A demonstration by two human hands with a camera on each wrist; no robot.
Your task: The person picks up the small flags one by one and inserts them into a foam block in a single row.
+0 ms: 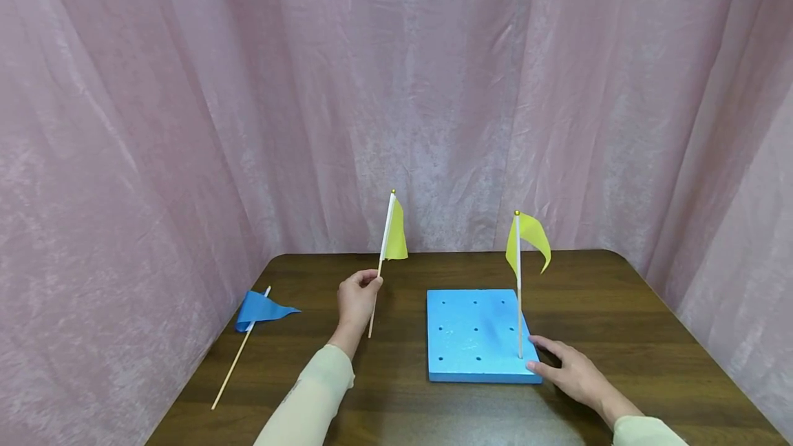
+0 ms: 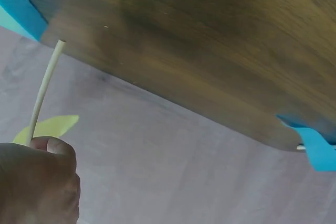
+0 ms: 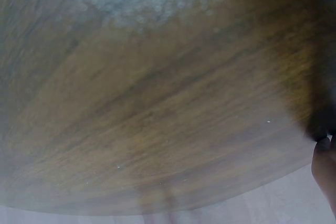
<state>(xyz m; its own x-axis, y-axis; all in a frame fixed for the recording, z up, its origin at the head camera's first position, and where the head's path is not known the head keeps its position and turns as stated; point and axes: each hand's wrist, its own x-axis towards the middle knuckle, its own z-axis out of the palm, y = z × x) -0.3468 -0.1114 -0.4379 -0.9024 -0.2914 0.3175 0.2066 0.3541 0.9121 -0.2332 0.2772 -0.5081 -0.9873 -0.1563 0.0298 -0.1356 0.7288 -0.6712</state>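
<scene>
Pinching a thin wooden stick, the left hand holds a yellow flag tilted above the table, just left of the blue foam block. The right hand rests with loosely spread fingers against the block's near right corner, gripping nothing. A second yellow flag stands upright in a hole there; a blue flag lies flat well left of the block on the dark wood-grain table.

Yellow flags: two, one held on its stick, one standing in the board. Blue flag: one. Blue foam board: one, nine holes. Desk: one.
</scene>
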